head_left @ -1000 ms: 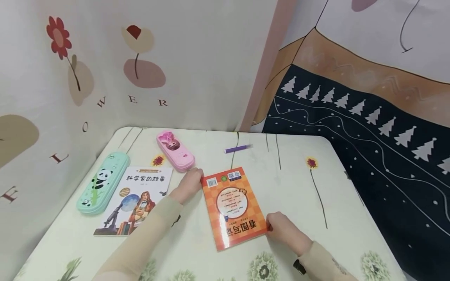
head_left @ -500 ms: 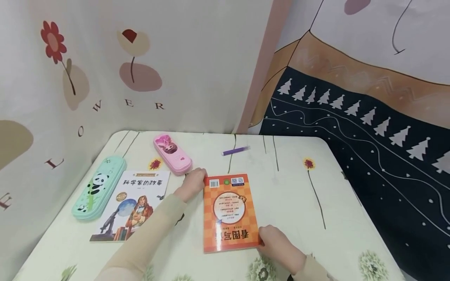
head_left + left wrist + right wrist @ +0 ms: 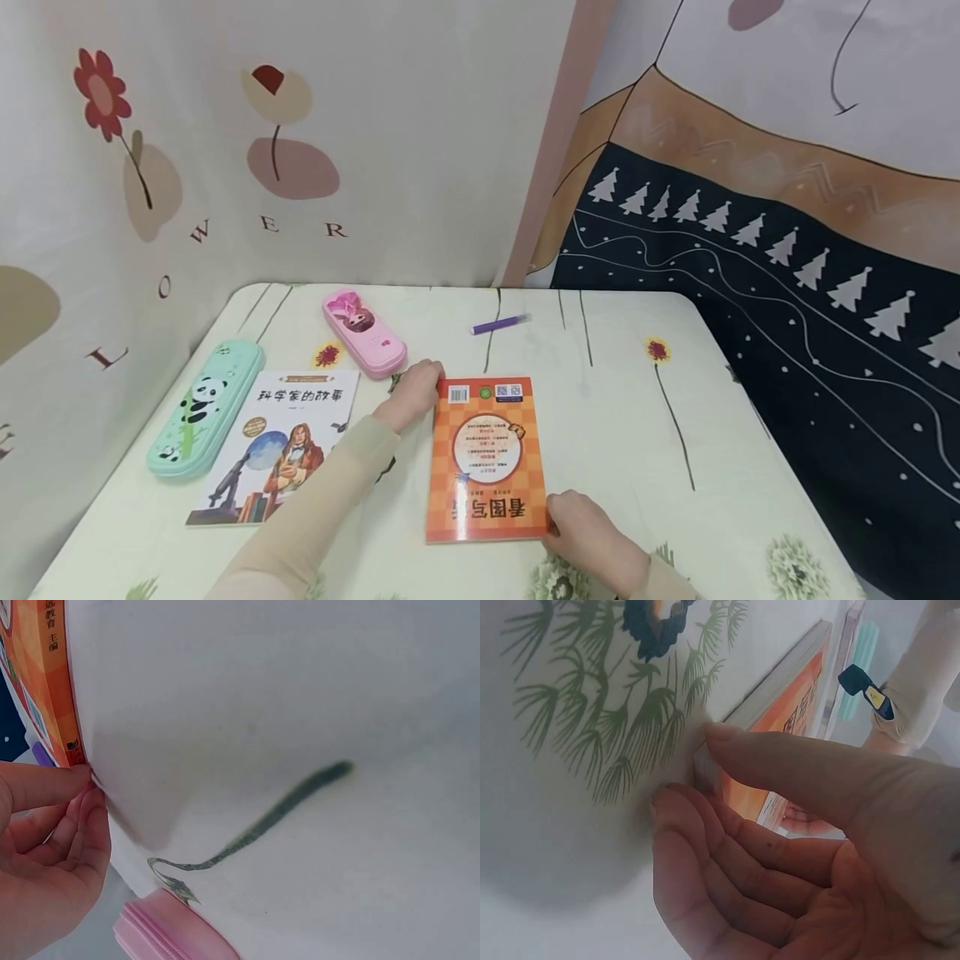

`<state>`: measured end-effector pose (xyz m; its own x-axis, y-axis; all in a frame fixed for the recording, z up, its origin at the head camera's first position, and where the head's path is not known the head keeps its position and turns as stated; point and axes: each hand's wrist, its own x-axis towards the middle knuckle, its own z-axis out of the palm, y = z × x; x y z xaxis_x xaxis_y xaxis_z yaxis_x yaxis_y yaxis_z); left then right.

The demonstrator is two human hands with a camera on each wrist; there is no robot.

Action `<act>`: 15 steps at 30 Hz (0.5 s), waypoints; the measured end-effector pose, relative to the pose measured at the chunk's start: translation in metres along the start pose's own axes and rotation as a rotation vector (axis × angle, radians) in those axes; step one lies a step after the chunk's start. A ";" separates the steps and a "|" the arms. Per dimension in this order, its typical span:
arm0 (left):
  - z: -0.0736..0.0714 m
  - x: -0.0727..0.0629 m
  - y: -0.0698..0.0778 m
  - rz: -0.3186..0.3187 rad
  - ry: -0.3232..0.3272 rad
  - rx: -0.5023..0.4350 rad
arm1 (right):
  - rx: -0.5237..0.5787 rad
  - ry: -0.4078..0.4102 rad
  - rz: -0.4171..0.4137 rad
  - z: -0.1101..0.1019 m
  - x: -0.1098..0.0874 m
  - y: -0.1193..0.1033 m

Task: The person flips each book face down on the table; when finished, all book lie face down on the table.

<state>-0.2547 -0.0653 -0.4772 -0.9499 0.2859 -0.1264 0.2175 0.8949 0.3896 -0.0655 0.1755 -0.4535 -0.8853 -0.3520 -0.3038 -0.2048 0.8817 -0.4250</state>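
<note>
An orange checked book lies on the table, its cover print upside down in the head view. At its far left corner is my left hand; in the left wrist view thumb and fingertips pinch the end of the spine. My right hand holds the near right corner, and in the right wrist view its thumb lies at the corner while the other fingers curl beside the page edges. Left of the book, beyond my left forearm, lies a white book with a scientist picture.
A green panda pencil case lies along the white book's left side. Beyond my left hand is a pink pencil case, close to it. A purple marker lies toward the back of the table. Printed curtains hang behind and at both sides.
Both hands have turned the orange book clockwise until it lies nearly straight. My right hand has come nearer and left with its corner; my left stays at the far corner. The view has shifted slightly.
</note>
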 end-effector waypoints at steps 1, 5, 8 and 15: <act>0.000 0.000 0.000 0.000 -0.001 -0.001 | 0.000 -0.001 0.000 0.000 0.000 0.000; -0.001 0.000 0.000 0.000 0.000 -0.004 | 0.014 -0.008 0.004 -0.001 0.001 -0.001; -0.001 0.000 0.001 0.004 0.002 -0.001 | 0.016 -0.004 0.003 -0.001 0.000 -0.001; -0.001 -0.001 0.000 0.016 0.014 0.008 | 0.019 0.001 -0.004 0.000 0.001 0.001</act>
<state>-0.2540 -0.0664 -0.4762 -0.9493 0.2955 -0.1071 0.2347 0.8931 0.3838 -0.0667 0.1757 -0.4539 -0.8848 -0.3552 -0.3015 -0.2004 0.8744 -0.4419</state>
